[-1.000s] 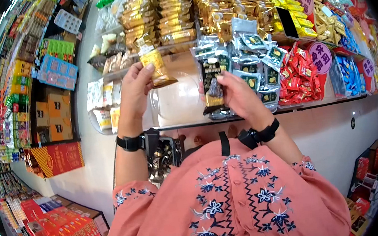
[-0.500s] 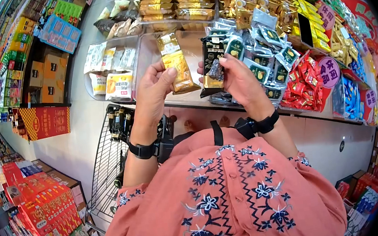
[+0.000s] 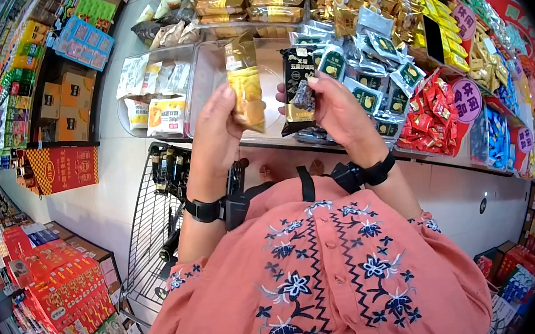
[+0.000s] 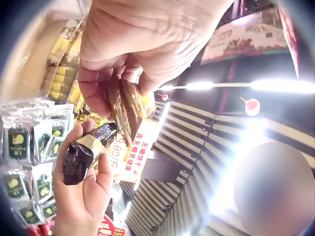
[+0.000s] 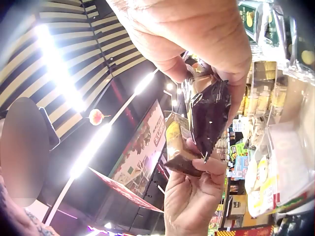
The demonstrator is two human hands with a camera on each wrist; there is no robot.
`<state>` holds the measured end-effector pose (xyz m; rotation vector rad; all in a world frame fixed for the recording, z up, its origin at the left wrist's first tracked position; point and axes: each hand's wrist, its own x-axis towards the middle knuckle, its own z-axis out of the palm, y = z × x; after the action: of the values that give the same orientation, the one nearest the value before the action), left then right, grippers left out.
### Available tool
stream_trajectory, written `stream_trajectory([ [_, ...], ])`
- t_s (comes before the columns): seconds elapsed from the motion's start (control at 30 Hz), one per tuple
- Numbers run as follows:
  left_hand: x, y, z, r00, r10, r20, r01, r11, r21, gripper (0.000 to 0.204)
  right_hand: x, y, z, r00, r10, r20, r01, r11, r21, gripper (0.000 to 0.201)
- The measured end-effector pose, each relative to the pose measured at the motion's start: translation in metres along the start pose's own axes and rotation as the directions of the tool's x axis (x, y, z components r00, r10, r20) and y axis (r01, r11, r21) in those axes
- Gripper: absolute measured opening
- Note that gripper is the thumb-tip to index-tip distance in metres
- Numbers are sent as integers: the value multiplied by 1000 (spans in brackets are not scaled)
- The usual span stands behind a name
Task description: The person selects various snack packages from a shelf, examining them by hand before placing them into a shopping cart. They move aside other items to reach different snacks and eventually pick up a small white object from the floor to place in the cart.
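In the head view my left hand (image 3: 215, 121) grips a gold-and-yellow snack packet (image 3: 247, 90) by its lower part, thumb along the edge; the packet stands nearly upright. Beside it, a little to the right, my right hand (image 3: 341, 111) holds a black snack packet (image 3: 299, 94) with a dark picture and white lettering, fingers behind and thumb in front. A small gap separates the two packets. From the left wrist, the gold packet's crimped end (image 4: 123, 105) shows under the fingers. The right wrist view shows the black packet's dark end (image 5: 210, 115) close up.
Before me is a display counter of clear bins: white packets (image 3: 159, 80), silver-and-green packets (image 3: 370, 79), red packets (image 3: 429, 112) and gold packets (image 3: 279, 10). A black phone-like slab (image 3: 433, 41) lies over the yellow packets. A wire cart (image 3: 140, 237) stands at my left.
Both packets have come closer to my body since the first frame. The gold packet has swung more upright and turned in my left hand; the black one has barely moved over the last half second.
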<state>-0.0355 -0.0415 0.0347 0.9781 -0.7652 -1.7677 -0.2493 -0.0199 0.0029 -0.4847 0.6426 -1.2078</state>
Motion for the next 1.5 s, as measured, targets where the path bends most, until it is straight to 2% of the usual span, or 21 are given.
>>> stream_trajectory([
  [0.1, 8, -7, -21, 978, -129, 162, 177, 929, -325, 50, 2, 1, 0, 1000, 5, -6, -5, 1000, 8, 33],
  [0.13, 6, -11, -24, 966, -80, 247, 187, 875, -447, 52, 2, 0, 1, 1000, 10, -8, -10, 1000, 13, 33],
  [0.23, 8, -19, -33, 901, -24, 433, 322, 705, -632, 52, 3, 1, 2, 1000, 19, -11, -19, 1000, 6, 33],
  [0.37, 12, -24, -34, 828, 32, 559, 440, 580, -685, 48, 4, 2, 2, 1000, 21, -3, -21, 1000, -7, 33],
  [0.67, 10, -23, -35, 800, 65, 597, 490, 502, -713, 45, 6, 5, 4, 999, 38, -5, -38, 999, -14, 32],
  [0.77, 10, -23, -36, 805, 67, 589, 487, 493, -721, 46, 7, 6, 4, 999, 39, 0, -39, 999, -26, 32],
  [0.87, 11, -23, -38, 823, 56, 566, 453, 538, -711, 47, 7, 7, 5, 999, 36, 2, -36, 999, -34, 32],
  [0.97, 8, -21, -35, 915, -22, 402, 302, 699, -649, 52, 7, 6, 7, 999, 40, -13, -41, 998, -39, 32],
  [1.0, 11, -21, -38, 913, -7, 407, 266, 768, -583, 52, 7, 6, 8, 999, 41, -9, -41, 998, -41, 32],
  [1.1, 7, -19, -31, 980, -59, 188, 136, 894, -427, 50, 4, 7, 9, 999, 44, -10, -44, 998, -42, 33],
  [1.13, 8, -22, -38, 971, -18, 237, 118, 904, -412, 49, 3, 7, 10, 999, 42, -15, -43, 998, -39, 33],
  [1.23, 5, -20, -35, 997, -33, 75, 55, 945, -322, 47, 2, 9, 10, 999, 36, -11, -36, 999, -31, 33],
  [1.37, 2, -17, -34, 995, 60, 78, -35, 957, -289, 44, 0, 11, 10, 999, 35, -21, -36, 999, -33, 33],
  [1.5, 1, -16, -35, 996, 59, 68, -37, 955, -295, 41, -1, 13, 10, 999, 32, -7, -32, 999, -35, 33],
])
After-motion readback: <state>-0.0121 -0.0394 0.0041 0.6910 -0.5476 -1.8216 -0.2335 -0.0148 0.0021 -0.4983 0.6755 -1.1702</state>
